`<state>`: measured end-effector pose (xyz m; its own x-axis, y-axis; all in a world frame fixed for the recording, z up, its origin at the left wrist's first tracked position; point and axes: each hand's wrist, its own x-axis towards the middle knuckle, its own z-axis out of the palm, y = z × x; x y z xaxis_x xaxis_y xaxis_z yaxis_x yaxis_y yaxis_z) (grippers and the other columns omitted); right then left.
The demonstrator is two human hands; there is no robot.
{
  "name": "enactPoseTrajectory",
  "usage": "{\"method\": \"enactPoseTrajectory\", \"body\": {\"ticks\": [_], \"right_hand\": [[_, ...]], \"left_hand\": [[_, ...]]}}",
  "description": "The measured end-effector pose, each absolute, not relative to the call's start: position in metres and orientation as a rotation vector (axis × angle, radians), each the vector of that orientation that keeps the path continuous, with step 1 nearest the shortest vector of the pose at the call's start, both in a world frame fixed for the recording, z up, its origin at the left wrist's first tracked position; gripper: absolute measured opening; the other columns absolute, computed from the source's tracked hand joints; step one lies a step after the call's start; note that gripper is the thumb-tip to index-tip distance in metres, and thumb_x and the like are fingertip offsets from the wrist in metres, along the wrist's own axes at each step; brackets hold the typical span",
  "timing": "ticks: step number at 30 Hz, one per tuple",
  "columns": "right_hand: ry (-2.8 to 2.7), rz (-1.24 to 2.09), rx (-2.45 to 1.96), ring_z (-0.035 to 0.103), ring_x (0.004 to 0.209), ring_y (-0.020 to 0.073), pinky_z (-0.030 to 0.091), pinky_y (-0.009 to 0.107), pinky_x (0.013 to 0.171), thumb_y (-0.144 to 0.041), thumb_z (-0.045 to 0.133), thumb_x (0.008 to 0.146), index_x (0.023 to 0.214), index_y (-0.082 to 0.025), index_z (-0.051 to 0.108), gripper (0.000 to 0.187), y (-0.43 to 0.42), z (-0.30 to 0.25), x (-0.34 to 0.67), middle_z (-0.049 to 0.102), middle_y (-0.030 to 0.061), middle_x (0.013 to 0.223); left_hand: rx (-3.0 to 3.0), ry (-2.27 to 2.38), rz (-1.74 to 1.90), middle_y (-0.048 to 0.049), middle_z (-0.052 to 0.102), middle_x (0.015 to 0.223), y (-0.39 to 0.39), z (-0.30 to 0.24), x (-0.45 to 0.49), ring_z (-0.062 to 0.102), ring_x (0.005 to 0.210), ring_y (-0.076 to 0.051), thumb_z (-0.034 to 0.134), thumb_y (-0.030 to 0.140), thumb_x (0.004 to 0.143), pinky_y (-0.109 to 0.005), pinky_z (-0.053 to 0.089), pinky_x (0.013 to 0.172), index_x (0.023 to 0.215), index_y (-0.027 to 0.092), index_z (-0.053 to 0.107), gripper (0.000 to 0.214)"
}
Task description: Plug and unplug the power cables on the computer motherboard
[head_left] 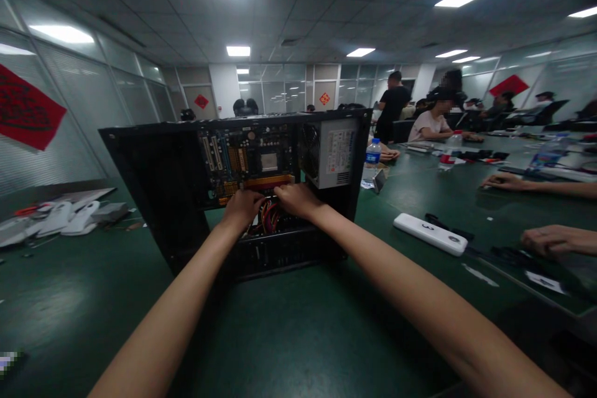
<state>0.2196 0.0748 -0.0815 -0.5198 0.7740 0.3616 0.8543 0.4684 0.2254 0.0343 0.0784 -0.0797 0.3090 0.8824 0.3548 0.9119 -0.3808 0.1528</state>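
A black computer case (149,168) stands open-sided on the green table. Inside it are a motherboard (254,149) and a silver power supply (336,152) at the upper right. My left hand (243,206) reaches in at the motherboard's lower edge, its fingers curled and pinched. Close beside it, my right hand (299,199) is also closed, fingertips by the orange and red memory slots (268,183). Whatever either pinch holds is too small or hidden. A bundle of coloured cables (269,217) lies just below and between the hands.
A white power strip (430,234) lies on the table (280,329) to the right, near a co-worker's hands (559,240). Water bottles (372,154) stand beyond the case. White parts and scraps (69,219) are piled at left. Other people sit farther back.
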Motion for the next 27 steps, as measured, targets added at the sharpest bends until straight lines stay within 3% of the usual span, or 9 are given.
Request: {"method": "enactPoseTrajectory", "body": {"ticks": [5, 10, 20, 27], "right_hand": [[-2.479, -0.480, -1.434, 0.067, 0.099, 0.0252, 0.049, 0.031, 0.079, -0.018, 0.048, 0.092, 0.107, -0.014, 0.062, 0.021, 0.069, -0.081, 0.226, 0.070, 0.0141, 0.108], [-2.459, -0.415, -1.440, 0.067, 0.100, 0.0243, 0.048, 0.030, 0.080, -0.016, 0.044, 0.095, 0.103, -0.014, 0.066, 0.024, 0.070, -0.081, 0.227, 0.070, 0.0141, 0.107], [-2.484, -0.410, -1.513, 0.068, 0.098, 0.0298, 0.051, 0.037, 0.081, -0.020, 0.041, 0.096, 0.105, -0.014, 0.072, 0.034, 0.070, -0.078, 0.226, 0.071, 0.0182, 0.103], [-2.458, -0.357, -1.532, 0.066, 0.104, 0.0284, 0.050, 0.036, 0.087, -0.013, 0.046, 0.090, 0.108, -0.012, 0.073, 0.032, 0.070, -0.076, 0.225, 0.069, 0.0199, 0.110]], "left_hand": [[-2.498, -1.682, -0.600, -0.0065, 0.077, 0.106, 0.085, -0.083, 0.032, 0.070, 0.101, -0.022, 0.053, 0.035, 0.094, -0.028, 0.049, 0.089, 0.111, 0.024, 0.075, 0.030], [-2.501, -1.680, -0.620, -0.0057, 0.077, 0.107, 0.086, -0.084, 0.030, 0.070, 0.100, -0.022, 0.054, 0.034, 0.093, -0.028, 0.050, 0.088, 0.109, 0.024, 0.076, 0.029], [-2.443, -1.731, -0.595, -0.0094, 0.077, 0.104, 0.078, -0.078, 0.038, 0.070, 0.099, -0.026, 0.053, 0.035, 0.093, -0.031, 0.051, 0.086, 0.109, 0.022, 0.076, 0.031], [-2.411, -1.746, -0.520, -0.0085, 0.077, 0.102, 0.075, -0.076, 0.044, 0.070, 0.098, -0.024, 0.053, 0.034, 0.092, -0.029, 0.050, 0.084, 0.106, 0.024, 0.077, 0.030]]}}
